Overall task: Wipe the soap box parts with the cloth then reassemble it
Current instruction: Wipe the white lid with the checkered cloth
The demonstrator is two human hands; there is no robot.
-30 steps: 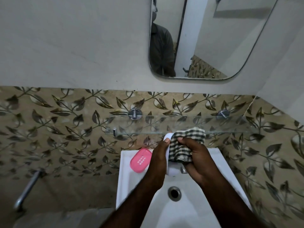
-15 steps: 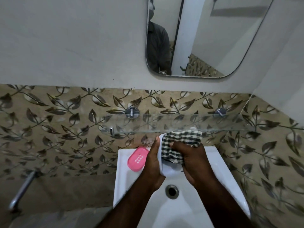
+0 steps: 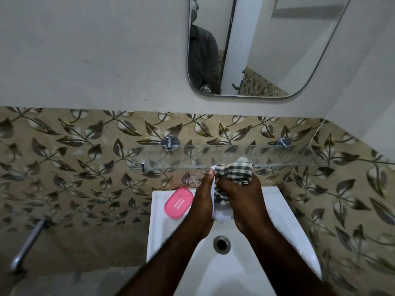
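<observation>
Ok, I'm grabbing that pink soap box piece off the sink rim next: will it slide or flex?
The pink piece looks like thin moulded plastic, so it is probably light and fairly stiff. It lies on the smooth glazed rim of the sink, so a nudge would likely make it skate. Its rounded edges may slip in fingers.

My single head camera looks steeply down, close over the sink [image 3: 288, 214], facing the mirror [image 3: 267, 50] wall.
</observation>
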